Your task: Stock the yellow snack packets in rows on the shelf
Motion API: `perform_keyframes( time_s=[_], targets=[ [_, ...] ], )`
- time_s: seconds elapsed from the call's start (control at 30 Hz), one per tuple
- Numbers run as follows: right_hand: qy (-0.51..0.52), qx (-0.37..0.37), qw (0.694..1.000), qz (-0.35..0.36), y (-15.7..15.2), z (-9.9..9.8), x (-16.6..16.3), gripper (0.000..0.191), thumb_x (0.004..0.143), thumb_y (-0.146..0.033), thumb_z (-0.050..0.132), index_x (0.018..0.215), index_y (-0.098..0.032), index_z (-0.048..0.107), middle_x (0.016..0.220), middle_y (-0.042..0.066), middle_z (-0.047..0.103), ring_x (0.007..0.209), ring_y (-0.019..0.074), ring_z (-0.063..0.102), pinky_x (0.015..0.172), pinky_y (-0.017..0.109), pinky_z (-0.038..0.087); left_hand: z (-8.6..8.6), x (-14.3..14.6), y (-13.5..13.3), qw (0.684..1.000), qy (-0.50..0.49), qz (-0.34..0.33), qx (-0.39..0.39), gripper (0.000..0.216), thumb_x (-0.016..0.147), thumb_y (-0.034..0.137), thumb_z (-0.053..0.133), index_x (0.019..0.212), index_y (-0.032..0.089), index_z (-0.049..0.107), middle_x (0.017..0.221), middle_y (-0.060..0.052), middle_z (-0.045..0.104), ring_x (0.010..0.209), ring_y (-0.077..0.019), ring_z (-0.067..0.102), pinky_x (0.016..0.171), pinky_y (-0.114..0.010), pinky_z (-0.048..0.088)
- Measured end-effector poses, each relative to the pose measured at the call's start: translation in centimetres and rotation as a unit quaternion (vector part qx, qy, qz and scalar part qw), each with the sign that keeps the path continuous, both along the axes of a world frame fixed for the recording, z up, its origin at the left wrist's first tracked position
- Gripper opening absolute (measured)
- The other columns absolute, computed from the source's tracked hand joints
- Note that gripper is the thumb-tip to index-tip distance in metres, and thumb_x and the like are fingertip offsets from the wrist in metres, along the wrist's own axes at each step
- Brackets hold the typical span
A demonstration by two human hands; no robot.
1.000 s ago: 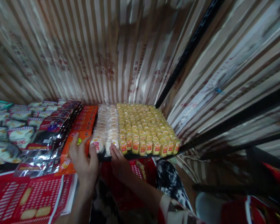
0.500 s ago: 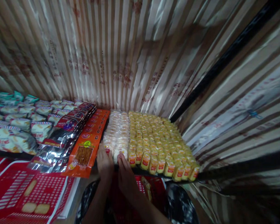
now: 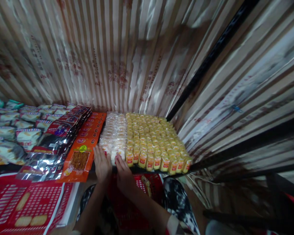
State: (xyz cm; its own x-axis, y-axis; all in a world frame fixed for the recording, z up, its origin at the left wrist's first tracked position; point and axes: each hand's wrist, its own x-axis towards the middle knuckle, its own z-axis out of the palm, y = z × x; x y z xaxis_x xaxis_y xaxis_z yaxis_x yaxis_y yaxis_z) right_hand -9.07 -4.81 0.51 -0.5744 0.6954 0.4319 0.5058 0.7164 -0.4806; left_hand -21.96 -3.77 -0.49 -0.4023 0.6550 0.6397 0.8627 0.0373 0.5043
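Two flat hands (image 3: pixel 102 163) touching glossy pale packets (image 3: pixel 114 140), orange pouch (image 3: pixel 79 160)

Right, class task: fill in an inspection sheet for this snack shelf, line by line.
Surface: dark shelf, packed with packet rows.
Job's things: rows of pale clear-wrapped round snacks, reaching the front edge.
Clutter: small yellow packets on the right; orange flat packets and dark foil bags on the left; red printed cartons below.
Grips: left hand and right hand open, fingertips on the front pale snacks.
Cables: nothing seen.
Surroundings: shiny striped sheeting, black pole.
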Motion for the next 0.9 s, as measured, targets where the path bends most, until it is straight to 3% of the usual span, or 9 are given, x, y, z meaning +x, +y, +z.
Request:
perform_keyframes(
  time_s=[0.17,0.4,0.6,0.9],
  targets=[
    [0.056,0.004,0.998,0.017,-0.8,0.7,0.7,0.061,0.078,-0.003,0.032,0.138,-0.008,0.029,0.146,0.016,0.022,0.135,0.0210,0.022,0.104,0.041,0.036,1.1,0.5,-0.9,0.999,0.036,-0.007,-0.009,0.055,0.091,0.027,0.033,0.139,0.006,0.021,0.145,-0.023,0.021,0.137,-0.0292,0.009,0.107,-0.054,0.021],
    [0.049,0.047,0.998,-0.018,-2.1,3.2,4.7,0.045,0.084,-0.007,0.033,0.126,-0.018,0.048,0.135,0.012,0.044,0.129,0.0202,0.035,0.101,0.046,0.039,1.9,2.6,-1.4,0.987,0.125,-0.077,-0.069,0.050,0.087,0.028,0.041,0.133,0.010,0.038,0.147,-0.020,0.016,0.137,-0.0304,0.009,0.107,-0.054,0.019],
    [0.052,0.049,0.997,-0.038,-2.4,2.4,7.0,0.045,0.081,-0.004,0.035,0.120,-0.019,0.052,0.134,0.011,0.046,0.126,0.0212,0.038,0.097,0.046,0.042,1.6,3.0,-0.6,0.982,0.143,-0.067,-0.106,0.050,0.087,0.027,0.040,0.135,0.012,0.036,0.146,-0.019,0.021,0.136,-0.0282,0.014,0.107,-0.052,0.021],
    [0.038,0.056,0.996,-0.054,-3.2,2.2,6.5,0.046,0.077,-0.002,0.035,0.117,-0.017,0.054,0.131,0.012,0.048,0.121,0.0223,0.042,0.093,0.046,0.045,1.5,2.9,-0.6,0.984,0.139,-0.056,-0.100,0.052,0.088,0.029,0.042,0.137,0.015,0.034,0.149,-0.018,0.010,0.137,-0.0312,0.011,0.106,-0.052,0.021]
  ],
)
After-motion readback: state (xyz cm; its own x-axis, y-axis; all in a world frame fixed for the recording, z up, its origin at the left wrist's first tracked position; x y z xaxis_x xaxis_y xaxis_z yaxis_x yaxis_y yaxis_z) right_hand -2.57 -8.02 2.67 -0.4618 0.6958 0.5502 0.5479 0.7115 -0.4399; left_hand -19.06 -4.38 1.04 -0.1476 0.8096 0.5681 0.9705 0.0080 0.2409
